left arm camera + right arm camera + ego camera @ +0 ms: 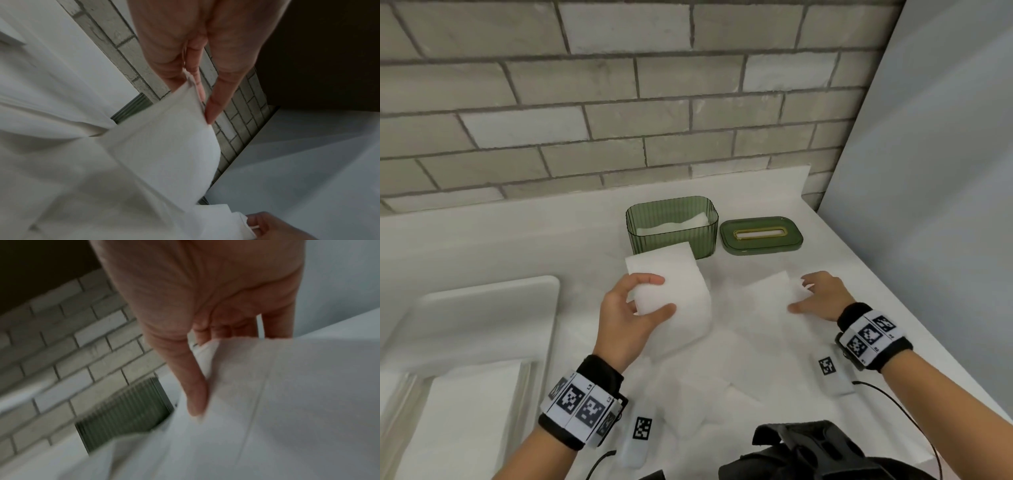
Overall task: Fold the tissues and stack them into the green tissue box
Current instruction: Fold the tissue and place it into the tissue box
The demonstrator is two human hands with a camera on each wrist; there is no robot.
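Note:
The green ribbed tissue box [671,226] stands open at the back of the counter with white tissue inside. Its ribbed wall also shows in the wrist views [131,107] [123,415]. My left hand [662,294] [197,97] pinches a white tissue [674,274] [164,146] between thumb and fingers and holds it up, arched, just in front of the box. My right hand [799,294] [209,369] grips the edge of a tissue sheet [767,291] [287,402] low over the counter to the right. I cannot tell whether both hands hold one sheet.
The green lid [760,236] with a gold slot lies right of the box. Several loose tissues [722,377] cover the counter in front. A white sink [482,308] and a stack of white sheets [465,411] are at left. A grey panel [928,205] borders the right.

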